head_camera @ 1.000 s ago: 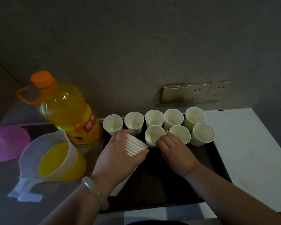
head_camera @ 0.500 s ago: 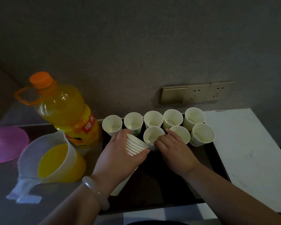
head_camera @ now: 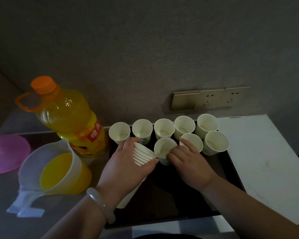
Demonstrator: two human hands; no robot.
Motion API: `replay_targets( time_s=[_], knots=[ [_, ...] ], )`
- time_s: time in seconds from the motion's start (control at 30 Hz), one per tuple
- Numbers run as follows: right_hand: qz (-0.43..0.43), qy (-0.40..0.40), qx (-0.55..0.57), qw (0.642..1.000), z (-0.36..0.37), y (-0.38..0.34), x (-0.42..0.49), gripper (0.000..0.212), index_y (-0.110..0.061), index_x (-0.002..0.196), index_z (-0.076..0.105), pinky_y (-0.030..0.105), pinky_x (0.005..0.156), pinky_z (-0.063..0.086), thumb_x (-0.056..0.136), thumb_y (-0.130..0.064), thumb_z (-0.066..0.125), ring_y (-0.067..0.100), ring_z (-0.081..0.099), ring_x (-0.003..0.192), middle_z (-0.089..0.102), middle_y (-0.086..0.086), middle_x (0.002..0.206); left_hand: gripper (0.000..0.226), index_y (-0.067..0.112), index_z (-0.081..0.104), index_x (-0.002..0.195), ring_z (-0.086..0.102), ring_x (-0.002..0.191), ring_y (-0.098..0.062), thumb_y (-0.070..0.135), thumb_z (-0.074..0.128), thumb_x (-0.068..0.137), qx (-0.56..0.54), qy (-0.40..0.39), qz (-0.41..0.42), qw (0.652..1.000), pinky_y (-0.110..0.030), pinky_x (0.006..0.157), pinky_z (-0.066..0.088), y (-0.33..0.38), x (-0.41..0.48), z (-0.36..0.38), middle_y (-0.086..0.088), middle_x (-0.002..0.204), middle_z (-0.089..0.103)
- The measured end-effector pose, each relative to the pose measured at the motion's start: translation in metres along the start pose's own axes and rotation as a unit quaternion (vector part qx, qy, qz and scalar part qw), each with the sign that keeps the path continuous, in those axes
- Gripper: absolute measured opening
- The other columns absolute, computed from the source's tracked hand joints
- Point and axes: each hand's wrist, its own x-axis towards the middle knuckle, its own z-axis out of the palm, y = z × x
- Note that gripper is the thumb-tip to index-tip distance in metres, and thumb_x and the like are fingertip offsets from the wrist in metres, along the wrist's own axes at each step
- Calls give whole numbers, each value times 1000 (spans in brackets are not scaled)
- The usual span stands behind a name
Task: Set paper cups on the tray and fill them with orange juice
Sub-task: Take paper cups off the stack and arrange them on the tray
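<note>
A black tray (head_camera: pixel 179 200) lies on the counter. Several empty white paper cups stand upright along its far side, a back row (head_camera: pixel 164 129) and a shorter front row. My left hand (head_camera: pixel 126 168) grips a tilted stack of nested paper cups (head_camera: pixel 142 155) over the tray. My right hand (head_camera: pixel 190 161) holds the leftmost front-row cup (head_camera: pixel 163 149), fingers curled round its side. A clear jug of orange juice (head_camera: pixel 59 169) stands left of the tray. Behind it is a large orange juice bottle (head_camera: pixel 71 118) with an orange cap.
A pink lid (head_camera: pixel 7 152) lies at the far left. A wall with a socket panel (head_camera: pixel 211 99) rises just behind the cups. A white marble surface (head_camera: pixel 266 161) adjoins the tray on the right. The near half of the tray is bare.
My right hand and the front-row cup it holds have shifted slightly. My left hand keeps the stack in the same place.
</note>
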Motion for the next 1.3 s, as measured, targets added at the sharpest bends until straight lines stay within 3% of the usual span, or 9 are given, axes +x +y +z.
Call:
replay_targets(
  time_s=[0.7,0.87,0.97,1.07,1.17,1.3],
  knots=[
    [30,-58,12,998,-1,7,1,23,-18,94,65,44,114,22,83,-20,45,20,64,91,63,0,96,79,35,32,138,37,106,1,64,67,73,15,-7,2,1000,-18,83,35,-4,3,0,14,135,40],
    [24,-31,28,999,1,5,-3,22,-15,104,64,44,114,25,87,-23,53,21,63,100,65,2,102,82,35,31,139,37,105,0,65,68,72,18,-7,9,1000,-18,83,35,-5,3,0,13,135,40],
    [69,12,58,996,-15,-4,8,29,-14,112,63,43,110,30,90,-27,50,21,61,106,66,3,111,86,34,29,141,40,113,-3,65,68,71,27,-14,11,999,-17,88,34,-6,4,0,13,138,39],
    [161,53,214,962,-47,-28,35,28,-15,108,66,33,103,37,94,-31,48,12,57,101,67,-2,105,83,33,31,139,43,110,-4,59,71,71,13,-23,14,1000,-18,88,37,-8,7,1,16,123,39],
    [230,-33,409,883,-73,-50,62,19,-17,97,71,21,77,46,94,-29,56,4,58,84,68,-7,89,65,33,39,127,47,102,-1,40,72,72,23,-46,23,998,-11,74,37,-11,12,4,17,115,45],
    [294,-81,471,828,-79,-58,73,13,-16,88,71,29,67,47,93,-22,61,14,61,74,69,-1,79,55,36,44,120,50,100,1,44,71,72,34,-37,45,998,-10,72,41,-13,13,5,19,112,50]
  ],
)
